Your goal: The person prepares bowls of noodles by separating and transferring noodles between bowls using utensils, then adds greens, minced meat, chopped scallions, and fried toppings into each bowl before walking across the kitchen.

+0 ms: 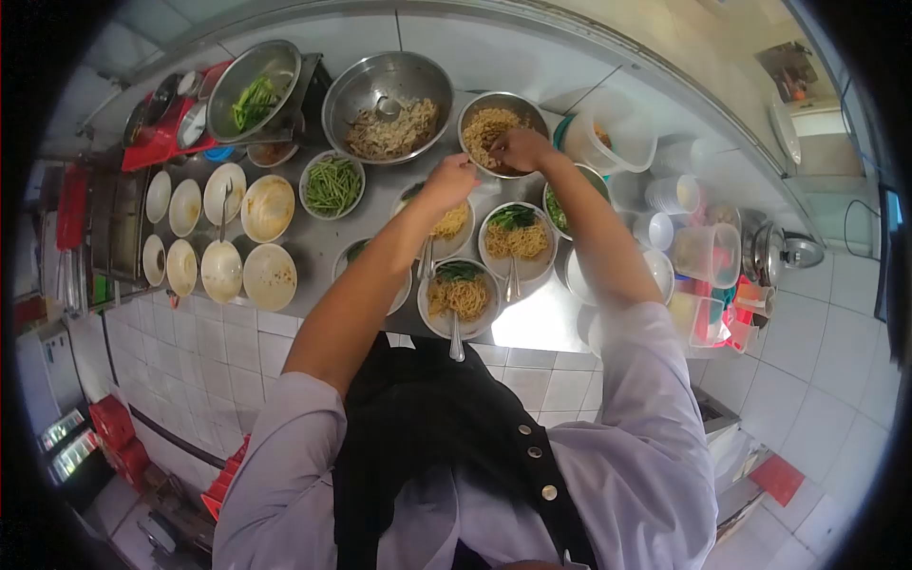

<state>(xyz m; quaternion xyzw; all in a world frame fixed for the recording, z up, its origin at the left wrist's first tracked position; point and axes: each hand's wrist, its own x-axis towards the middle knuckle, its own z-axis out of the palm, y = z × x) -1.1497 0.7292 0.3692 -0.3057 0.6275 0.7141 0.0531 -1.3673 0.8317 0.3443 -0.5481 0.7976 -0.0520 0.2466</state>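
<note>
My right hand (pixel 521 149) reaches into a steel bowl (pixel 544 129) of crumbly light-brown food (pixel 486 123). Its fingers are curled down at the food, and their tips are hidden. Beside the bowl's near left rim is my left hand (pixel 450 180), fingers drawn together; whether it touches the rim or pinches something is unclear. Below that hand sits a bowl of noodles (pixel 450 226), partly covered by my forearm. Two more noodle bowls with green leaves and spoons stand closer to me, one on the right (pixel 518 243) and one in front (pixel 459 294).
A large steel bowl of shredded food (pixel 404 128) and a bowl of green beans (pixel 332 185) stand to the left. Several used bowls (pixel 269 277) line the counter's left end. Plastic tubs (pixel 705 255) and stacked white cups (pixel 672 195) occupy the right.
</note>
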